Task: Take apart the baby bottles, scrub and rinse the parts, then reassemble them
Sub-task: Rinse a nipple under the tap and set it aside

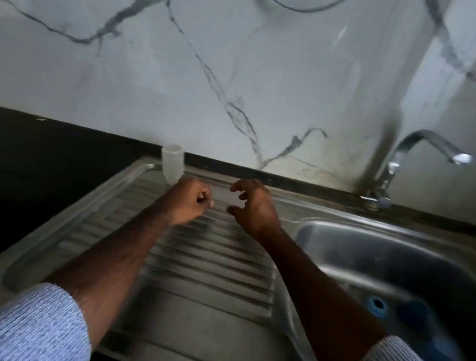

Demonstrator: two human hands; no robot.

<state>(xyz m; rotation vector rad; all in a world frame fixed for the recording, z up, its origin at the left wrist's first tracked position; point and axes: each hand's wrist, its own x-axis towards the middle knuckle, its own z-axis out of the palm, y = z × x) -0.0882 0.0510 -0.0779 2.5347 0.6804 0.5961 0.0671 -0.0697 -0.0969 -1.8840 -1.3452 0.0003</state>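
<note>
- Left hand [189,202] curled tight, holding nothing visible; right hand [253,205] loosely spread, empty
- Clear bottle [172,163] upright on draining board [203,267], just beside left hand; blue parts [378,305] in sink basin [373,251]

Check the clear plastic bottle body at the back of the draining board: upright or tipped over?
Upright. The clear plastic bottle body stands on the steel draining board with its round rim at the top, just behind the left hand.
</note>
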